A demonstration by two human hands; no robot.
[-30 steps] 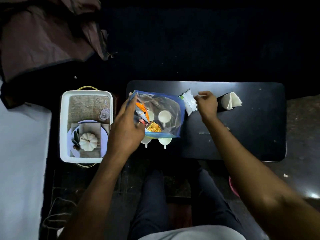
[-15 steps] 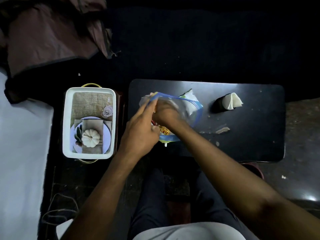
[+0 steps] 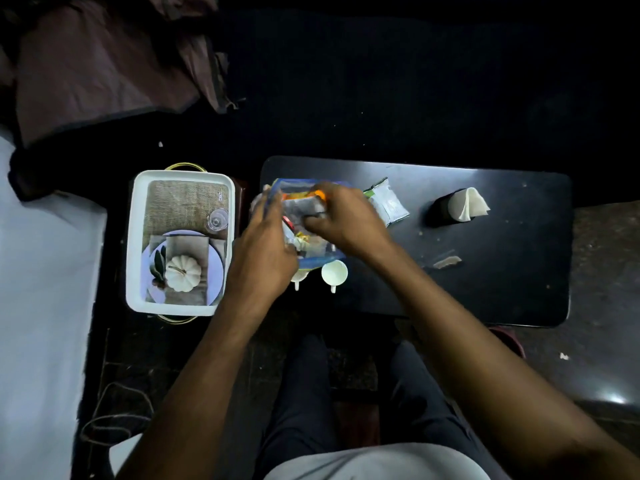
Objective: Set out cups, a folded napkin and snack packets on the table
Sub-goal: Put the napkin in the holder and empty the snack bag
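A clear plastic bag with blue edges (image 3: 320, 259) lies at the left end of the black table (image 3: 485, 289). My left hand (image 3: 266, 251) grips its left side. My right hand (image 3: 343, 220) is at the bag's mouth, fingers closed on an orange snack packet (image 3: 304, 195). Two white cups stand at the table's near edge; one (image 3: 334, 271) is in plain view, the other (image 3: 298, 277) mostly hidden under my left hand. A white-and-green snack packet (image 3: 388, 202) lies right of the bag. A folded white napkin (image 3: 467, 204) stands in a dark holder further right.
A white tray (image 3: 136, 244) with a printed place-setting picture sits left of the table. Dark cloth (image 3: 104, 64) is heaped at the top left. Crumbs and a small scrap (image 3: 446, 262) lie on the table's right half. My legs are below the table edge.
My right hand has moved from inside the bag up to its mouth, holding the orange packet. The left hand stays on the bag's left side. A cup is now uncovered.
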